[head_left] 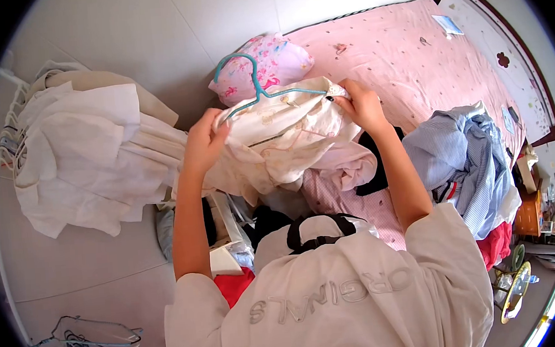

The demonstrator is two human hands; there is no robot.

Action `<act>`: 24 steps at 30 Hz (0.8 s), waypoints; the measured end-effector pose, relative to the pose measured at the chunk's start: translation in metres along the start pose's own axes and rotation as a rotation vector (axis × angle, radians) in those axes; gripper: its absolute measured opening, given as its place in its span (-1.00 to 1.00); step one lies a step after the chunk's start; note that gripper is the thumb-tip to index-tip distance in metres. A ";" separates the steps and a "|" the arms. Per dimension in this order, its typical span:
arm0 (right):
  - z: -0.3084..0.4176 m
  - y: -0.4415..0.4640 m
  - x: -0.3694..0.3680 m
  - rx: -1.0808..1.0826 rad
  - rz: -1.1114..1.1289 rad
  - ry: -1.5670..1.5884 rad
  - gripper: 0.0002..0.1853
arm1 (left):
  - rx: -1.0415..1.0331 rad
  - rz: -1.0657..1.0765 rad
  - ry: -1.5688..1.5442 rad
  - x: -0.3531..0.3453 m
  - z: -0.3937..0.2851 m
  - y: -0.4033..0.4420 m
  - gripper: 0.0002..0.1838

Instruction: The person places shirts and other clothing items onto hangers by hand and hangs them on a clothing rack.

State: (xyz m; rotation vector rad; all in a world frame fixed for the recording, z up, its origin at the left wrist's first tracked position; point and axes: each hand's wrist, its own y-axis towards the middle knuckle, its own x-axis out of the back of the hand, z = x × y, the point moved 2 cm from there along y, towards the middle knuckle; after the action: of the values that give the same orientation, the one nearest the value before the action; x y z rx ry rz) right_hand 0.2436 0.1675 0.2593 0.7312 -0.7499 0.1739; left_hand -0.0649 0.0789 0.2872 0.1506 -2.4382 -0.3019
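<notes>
A teal clothes hanger (pixel 256 77) stands in front of me, its hook up and to the left. A cream printed garment (pixel 274 131) with pinkish parts hangs from it in loose folds. My left hand (pixel 206 140) is closed on the garment at the hanger's left end. At the other end, my right hand (pixel 361 105) pinches the garment's shoulder, near a small dark spot on the cloth. The fingertips of both hands are partly hidden by fabric.
White clothes (pixel 80 156) hang on a rack (pixel 0 221) at left, with spare hangers (pixel 85 342) low down. A pink bed (pixel 391 47) holds a floral pillow (pixel 269 63). Blue striped clothing (pixel 462 159) is piled at right. An open box (pixel 226 220) sits below my left forearm.
</notes>
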 end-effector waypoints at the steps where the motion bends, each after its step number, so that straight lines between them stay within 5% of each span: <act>1: 0.001 0.001 0.001 0.017 -0.002 -0.009 -0.79 | -0.048 0.045 0.028 -0.001 -0.004 -0.007 -0.81; 4: 0.005 0.005 0.002 0.037 0.094 0.087 -0.83 | -0.118 -0.155 0.147 -0.009 0.001 -0.021 -0.80; 8: 0.002 0.015 -0.001 0.124 -0.135 0.174 -0.85 | -0.229 -0.413 0.206 -0.006 0.004 -0.031 -0.78; 14: 0.032 0.048 0.012 0.213 -0.117 0.180 -0.81 | -0.179 -0.431 0.268 0.003 -0.004 -0.042 -0.77; 19: 0.070 0.067 0.017 0.470 0.118 0.014 -0.40 | -0.151 -0.615 0.245 0.019 -0.017 -0.046 -0.78; 24: 0.087 0.083 0.025 0.429 0.016 -0.027 -0.43 | -0.244 -0.723 0.346 0.032 -0.015 -0.043 -0.78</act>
State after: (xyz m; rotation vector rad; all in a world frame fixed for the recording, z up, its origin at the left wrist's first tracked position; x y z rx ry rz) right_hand 0.1807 0.1696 0.3647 1.1356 -0.7527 0.3467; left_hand -0.0791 0.0282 0.3072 0.9007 -1.9054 -0.8083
